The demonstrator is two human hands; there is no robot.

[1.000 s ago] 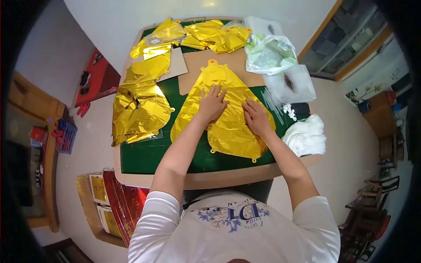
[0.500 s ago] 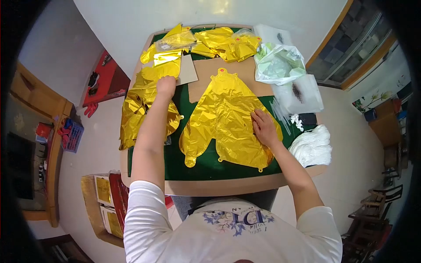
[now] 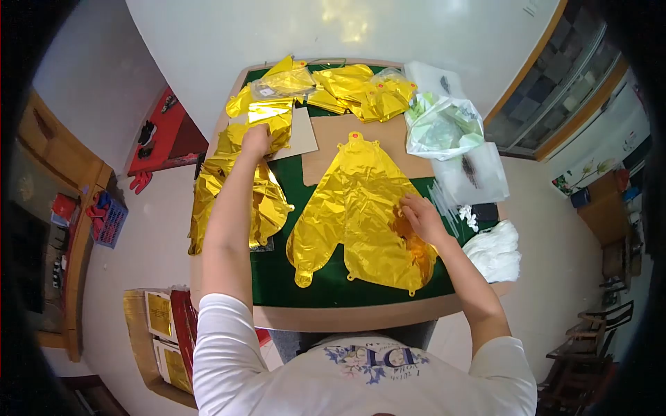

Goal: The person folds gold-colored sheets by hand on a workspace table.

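A flat, uninflated gold foil balloon [image 3: 354, 208] lies on the green tabletop in front of me, its tab with a red dot at the far end. My right hand [image 3: 423, 218] is at the balloon's right side, fingers curled in on the foil, and that edge bends up towards the palm. To the left, a heap of crumpled gold foil balloons [image 3: 229, 166] spreads along the table. My left hand [image 3: 257, 141] is closed on the foil at the upper part of this heap; its fingertips are partly hidden.
Brown cardboard [image 3: 320, 159] and a grey card [image 3: 303, 132] lie beyond the balloon. More gold foil [image 3: 347, 87] sits along the back edge. On the right are a plastic bag [image 3: 444, 128], clear packets [image 3: 479, 173], thin clear sticks [image 3: 444, 208] and a white bundle [image 3: 492, 253].
My right hand has drawn the balloon's right edge inward and up. My left hand has pulled slightly back, shifting the foil under it. The whole view has tilted, so the table sits lower.
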